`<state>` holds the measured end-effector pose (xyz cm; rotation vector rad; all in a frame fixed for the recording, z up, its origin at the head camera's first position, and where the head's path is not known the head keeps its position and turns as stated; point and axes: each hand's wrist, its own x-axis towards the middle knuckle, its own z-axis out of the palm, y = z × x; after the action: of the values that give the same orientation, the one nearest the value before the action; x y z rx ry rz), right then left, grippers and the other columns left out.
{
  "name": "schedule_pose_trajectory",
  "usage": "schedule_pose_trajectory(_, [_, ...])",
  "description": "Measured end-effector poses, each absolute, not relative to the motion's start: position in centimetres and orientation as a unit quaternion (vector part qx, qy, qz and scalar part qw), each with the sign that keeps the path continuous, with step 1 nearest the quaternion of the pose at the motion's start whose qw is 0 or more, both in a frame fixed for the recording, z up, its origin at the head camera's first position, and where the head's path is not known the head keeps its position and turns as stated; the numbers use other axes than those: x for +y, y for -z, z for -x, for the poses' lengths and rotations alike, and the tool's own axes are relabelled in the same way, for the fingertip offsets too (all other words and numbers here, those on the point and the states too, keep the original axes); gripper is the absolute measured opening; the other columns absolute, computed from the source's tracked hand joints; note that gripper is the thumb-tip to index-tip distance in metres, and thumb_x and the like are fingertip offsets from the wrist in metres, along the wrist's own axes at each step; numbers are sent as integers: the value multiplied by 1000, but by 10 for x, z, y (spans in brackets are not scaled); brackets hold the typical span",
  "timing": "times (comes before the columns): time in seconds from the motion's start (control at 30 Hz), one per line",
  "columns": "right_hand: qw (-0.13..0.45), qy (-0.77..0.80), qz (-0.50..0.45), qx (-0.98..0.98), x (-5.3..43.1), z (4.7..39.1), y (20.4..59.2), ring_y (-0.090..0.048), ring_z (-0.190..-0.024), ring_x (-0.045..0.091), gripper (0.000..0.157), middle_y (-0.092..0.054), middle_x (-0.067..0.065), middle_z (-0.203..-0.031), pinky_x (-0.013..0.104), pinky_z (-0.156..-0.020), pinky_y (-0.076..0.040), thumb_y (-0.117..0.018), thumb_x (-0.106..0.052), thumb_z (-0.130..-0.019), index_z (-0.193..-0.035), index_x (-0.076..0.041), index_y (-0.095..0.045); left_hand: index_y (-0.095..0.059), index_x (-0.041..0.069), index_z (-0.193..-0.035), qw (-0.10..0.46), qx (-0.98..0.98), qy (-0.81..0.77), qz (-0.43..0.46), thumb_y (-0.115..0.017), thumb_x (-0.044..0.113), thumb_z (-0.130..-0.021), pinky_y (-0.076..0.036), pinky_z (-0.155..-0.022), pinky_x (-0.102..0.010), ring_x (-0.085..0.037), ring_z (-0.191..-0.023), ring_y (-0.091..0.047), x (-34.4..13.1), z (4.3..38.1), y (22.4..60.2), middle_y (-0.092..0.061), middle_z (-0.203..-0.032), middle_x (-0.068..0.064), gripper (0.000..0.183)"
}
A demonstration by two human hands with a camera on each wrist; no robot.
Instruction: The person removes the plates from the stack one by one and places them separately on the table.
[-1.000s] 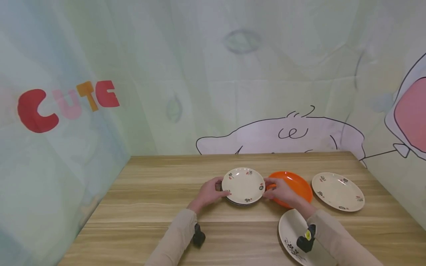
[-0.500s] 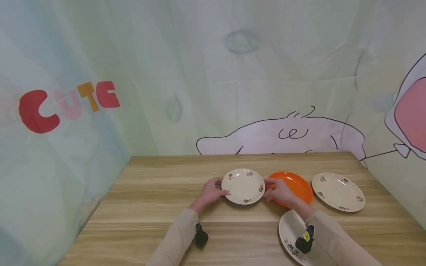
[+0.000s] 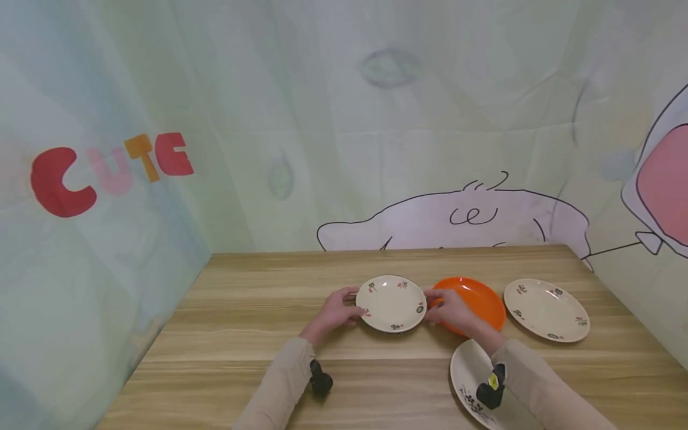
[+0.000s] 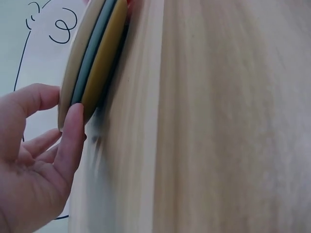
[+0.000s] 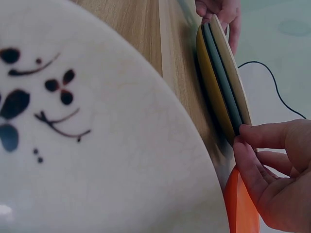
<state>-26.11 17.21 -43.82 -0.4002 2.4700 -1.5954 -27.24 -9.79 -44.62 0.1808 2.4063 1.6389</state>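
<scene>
Plate stack being gripped at opposite rims by left hand and right hand, around middle of desk. Cream top plate being brought slightly nearer wearer than second ago; teal plate and yellow plate now being almost covered in head view. Stack apparently being evened up; contact with desk not being clearly shown. Orange plate being partly screened by right hand; floral plate being overhung by right sleeve. Larger cream plate being seen farthest right.

Forearms angled inward, left hand and right hand face each other, pinching.
</scene>
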Motion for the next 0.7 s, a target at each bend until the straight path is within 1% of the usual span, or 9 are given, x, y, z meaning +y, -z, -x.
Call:
schedule_pose_trajectory(0.17, [85,535,135,830,172,261,437,-56,-64,15,46,-59,23,-100,28,-57,-53,-62,7,-73,-117,12,-53,-44,-5,-128,112,808,-575,-56,-64,0,-75,-56,-62,-28,-17,-76,-61,-97,273,446,-51,-122,-26,57])
schedule_pose_trajectory(0.33, [86,530,125,834,171,260,436,-56,-64,14,45,-59,23,-101,28,-58,-53,-64,6,-74,-117,12,-52,-41,-7,-129,115,794,-594,-59,-63,-4,-75,-56,-61,-29,-16,-70,-61,-99,274,449,-49,-123,-29,59])
schedule_pose_trajectory(0.47, [85,532,124,833,171,261,437,-56,-63,15,46,-59,23,-101,29,-58,-54,-65,6,-74,-117,13,-52,-39,-7,-131,127,780,-609,-64,-62,-5,-76,-56,-61,-30,-14,-65,-60,-101,276,451,-48,-125,-29,59])
schedule_pose_trajectory(0.53, [85,533,128,832,172,261,438,-56,-63,16,46,-59,24,-102,30,-58,-54,-64,6,-74,-117,13,-52,-38,-7,-132,134,773,-616,-67,-61,-5,-77,-56,-61,-30,-13,-64,-60,-102,276,451,-47,-125,-30,59])
schedule_pose_trajectory(0.7, [82,531,114,836,171,261,438,-56,-63,16,45,-60,22,-100,29,-57,-54,-64,7,-74,-117,11,-53,-37,-6,-133,150,751,-640,-58,-61,-6,-79,-56,-62,-28,-12,-64,-61,-104,277,451,-45,-128,-29,59])
